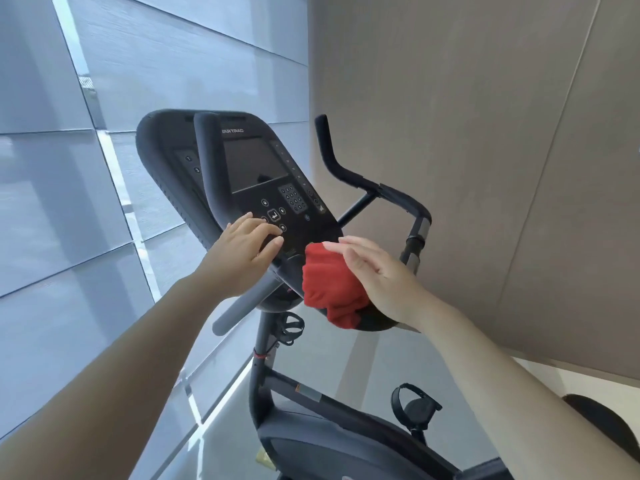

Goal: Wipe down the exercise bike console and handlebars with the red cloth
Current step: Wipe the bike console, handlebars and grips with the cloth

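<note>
Red cloth [327,289] sits bunched at the near right corner of the console [313,225], draped over its lower edge. The right hand [377,275] presses on it with fingers straight and together, laid flat against the fabric rather than curled round it. The left hand [242,251] rests on the near left part of the console, fingers spread and lightly bent with the tips on the button area, holding nothing; it looks to be steadying the panel. The step in hand seems to be wiping the console face. The dark screen [254,164] and the keypad [293,199] both lie beyond the cloth, so I would judge that most of the face is not yet covered. To do it well, the flat palm should keep a light, even pressure and carry the cloth in overlapping passes up toward the screen. A bunched cloth covers little, so spreading it out first would help, and a hard push could set off buttons. The left hand's own patch will need wiping too. The handlebars [349,174] rise on both sides and probably call for wrapping the cloth round the tube. Above the screen, pale lettering reads "AR TRAC", its start hidden behind one of the handlebars. A side panel [192,164] shows the numerals 1 and 3; the other markings are too small to read.
</note>
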